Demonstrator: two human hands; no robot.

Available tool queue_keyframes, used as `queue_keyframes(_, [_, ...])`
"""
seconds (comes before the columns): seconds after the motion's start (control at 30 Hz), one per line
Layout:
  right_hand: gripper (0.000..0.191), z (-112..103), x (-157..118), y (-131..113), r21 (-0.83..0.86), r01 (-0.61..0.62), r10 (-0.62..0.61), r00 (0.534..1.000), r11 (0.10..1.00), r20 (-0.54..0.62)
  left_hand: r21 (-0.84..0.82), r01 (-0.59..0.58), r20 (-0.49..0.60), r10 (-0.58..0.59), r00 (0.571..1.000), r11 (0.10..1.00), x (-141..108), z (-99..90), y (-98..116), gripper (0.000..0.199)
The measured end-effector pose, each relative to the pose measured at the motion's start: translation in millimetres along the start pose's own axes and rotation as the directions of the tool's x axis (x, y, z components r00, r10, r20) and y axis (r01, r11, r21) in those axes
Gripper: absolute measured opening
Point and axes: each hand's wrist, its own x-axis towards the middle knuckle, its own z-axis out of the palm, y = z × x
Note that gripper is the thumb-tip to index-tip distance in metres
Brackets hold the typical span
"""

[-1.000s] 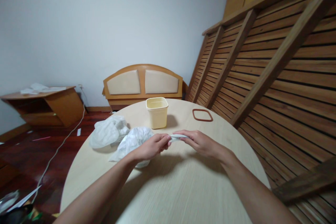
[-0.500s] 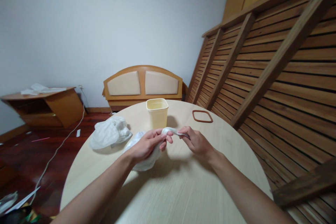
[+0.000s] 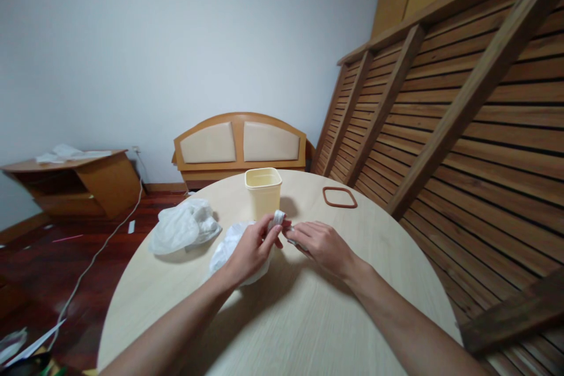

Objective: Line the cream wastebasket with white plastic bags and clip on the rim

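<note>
A white plastic bag (image 3: pixel 226 248) hangs in my hands just over the near middle of the table. My left hand (image 3: pixel 255 248) is closed round the bag's gathered neck, where a looped white fold shows above the fingers. Close by on the right, my right hand (image 3: pixel 322 245) has its fingers curled on the twisted end of the same bag, which is mostly hidden under them. Beyond my hands stands a pale yellow plastic bin (image 3: pixel 266 197), upright with its top uncovered. Another crumpled white plastic bag (image 3: pixel 181 230) lies on the table to the left.
A brown rounded-square ring (image 3: pixel 341 206) lies on the round table (image 3: pixel 352 317), right of the bin. Slatted wood panels (image 3: pixel 497 135) lean along the right. A headboard (image 3: pixel 239 141) stands behind the table. On the left are a low cabinet (image 3: pixel 110 183) and a floor cable (image 3: pixel 88 264).
My right hand has moved left towards my left hand, bringing the stretched bag end in. A folded loop now stands up at the left fingers.
</note>
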Motion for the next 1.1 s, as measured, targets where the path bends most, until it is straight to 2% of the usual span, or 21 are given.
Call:
queue_keyframes(0.1, [0.019,1,-1,-1,0.03,0.031,-0.031,1.0,0.999,-0.001,0.316,-0.08,0.053,0.066,0.996,0.946,-5,-0.2,-3,0.029])
queue_keyframes(0.17, [0.015,1,-2,0,0.064,0.029,-0.029,1.0,0.998,-0.005,0.432,-0.113,0.073,0.09,0.993,0.895,-7,-0.2,-6,0.029])
queue_keyframes(0.4, [0.012,2,-7,9,0.228,0.021,-0.014,0.999,0.973,-0.034,0.552,-0.232,0.242,0.113,0.964,0.801,-8,1.0,-10,0.034])
queue_keyframes(0.5, [0.014,3,-9,11,0.24,-0.037,0.053,0.997,0.97,-0.059,0.547,-0.223,0.278,0.076,0.957,0.807,-10,1.6,-3,0.041])
queue_keyframes(0.7, [0.018,-2,-9,8,0.311,-0.066,0.08,0.996,0.948,-0.032,0.417,-0.105,0.313,-0.034,0.949,0.903,-9,2.2,3,0.027])
queue_keyframes(0.9, [0.018,-6,-6,3,0.461,-0.16,0.194,0.981,0.873,-0.027,0.327,-0.065,0.336,-0.052,0.941,0.943,-7,-0.2,-1,0.025])
queue_keyframes(1.0, [0.035,-7,-7,2,0.486,-0.113,0.181,0.979,0.866,-0.095,0.259,-0.028,0.334,-0.062,0.94,0.966,-5,-0.7,-8,0.023])
queue_keyframes(1.1, [0.055,-5,-7,3,0.44,-0.012,0.068,0.992,0.898,-0.111,0.165,0.002,0.325,-0.057,0.944,0.986,-4,-0.4,-13,0.023])
